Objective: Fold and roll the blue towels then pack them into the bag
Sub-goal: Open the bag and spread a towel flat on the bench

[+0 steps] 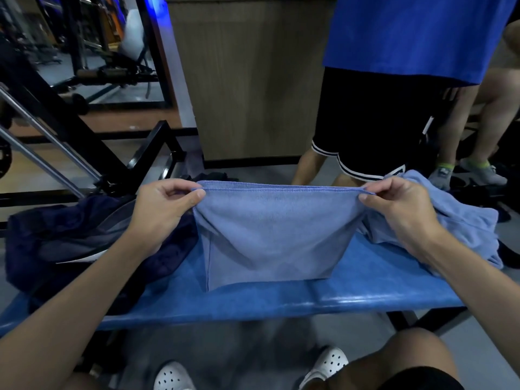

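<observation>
A light blue towel (275, 232) hangs folded over the blue bench (351, 291), its top edge stretched level. My left hand (166, 204) pinches the towel's upper left corner and my right hand (394, 206) pinches the upper right corner. The towel's lower edge touches the bench top. A second blue towel (461, 223) lies crumpled at the bench's right end, behind my right wrist. The dark navy bag (70, 237) slumps on the left end of the bench, partly under my left forearm.
A person in a blue shirt and black shorts (374, 116) stands just beyond the bench on the right. A wooden counter (250, 88) rises behind. Black gym machine frames (84, 142) crowd the left. My white shoes (174, 378) are below the bench.
</observation>
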